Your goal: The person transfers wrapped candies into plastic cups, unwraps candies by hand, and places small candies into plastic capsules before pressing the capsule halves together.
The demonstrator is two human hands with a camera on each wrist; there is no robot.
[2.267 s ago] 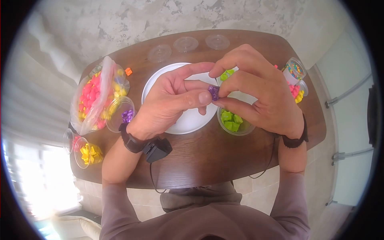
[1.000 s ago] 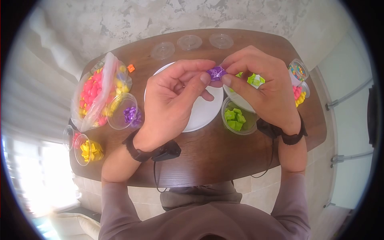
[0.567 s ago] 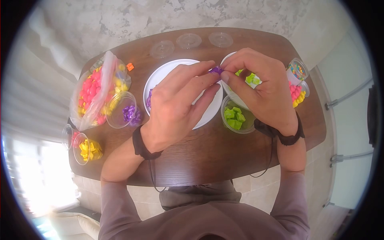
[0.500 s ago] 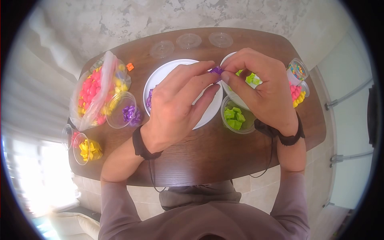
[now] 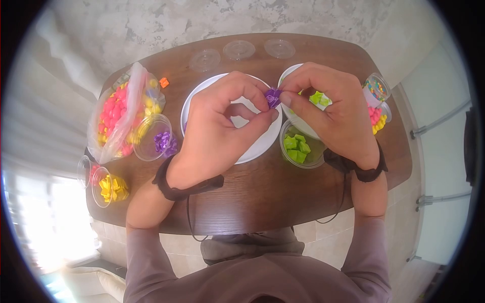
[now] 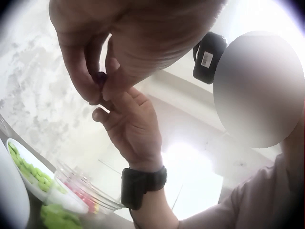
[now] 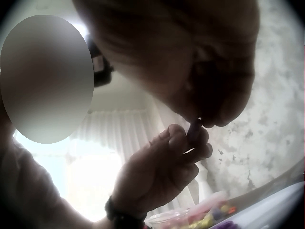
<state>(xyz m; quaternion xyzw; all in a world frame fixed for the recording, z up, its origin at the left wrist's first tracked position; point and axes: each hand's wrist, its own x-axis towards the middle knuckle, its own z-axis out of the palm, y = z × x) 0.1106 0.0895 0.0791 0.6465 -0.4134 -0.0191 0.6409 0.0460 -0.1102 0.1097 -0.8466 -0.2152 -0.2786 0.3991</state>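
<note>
In the head view a small shiny purple wrapped candy with pale print [image 5: 273, 97] is held up between my two hands, over the gap between two white plates. My left hand [image 5: 214, 118] pinches its left side with thumb and forefinger, the fingers arched. My right hand [image 5: 333, 111] grips the other end between thumb and forefinger. The left wrist view shows the purple candy [image 6: 101, 78] mostly hidden by fingers. In the right wrist view the dark candy [image 7: 194, 131] spans both hands' fingertips.
A white plate [image 5: 252, 151] lies under the left hand, with a second plate [image 5: 286, 76] bearing green pieces beside it. Tubs hold green candies [image 5: 297, 148], purple ones [image 5: 164, 143] and yellow pieces [image 5: 113, 189]. A bag of pink and yellow pieces [image 5: 118, 113] stands left; clear lids [image 5: 239, 49] lie behind.
The left hand first turned palm down over the candy, then swung back to a thumb-and-forefinger pinch on it. The right hand has kept its grip and barely moved lately.
</note>
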